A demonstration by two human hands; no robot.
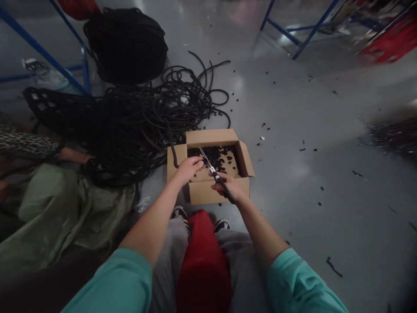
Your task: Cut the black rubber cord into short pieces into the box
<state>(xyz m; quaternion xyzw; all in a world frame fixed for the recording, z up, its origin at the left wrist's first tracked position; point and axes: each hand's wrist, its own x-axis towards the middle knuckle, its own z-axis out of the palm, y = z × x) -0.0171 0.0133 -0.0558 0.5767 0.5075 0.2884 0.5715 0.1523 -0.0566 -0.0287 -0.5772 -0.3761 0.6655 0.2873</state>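
One black cord (pixel 174 157) crossed the cardboard box (pixel 221 191) at its left edge to the left hand (pixel 189 168), whose nearly closed fingers seemed to pinch it, while the right hand (pixel 232 187), wrapped round scissors (pixel 213 171), slanted their blades beside those fingertips toward the far-left corner.

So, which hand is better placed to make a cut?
Probably the right hand: it holds the scissors, blades over the open box. The left hand is near the blades but holds no scissors.
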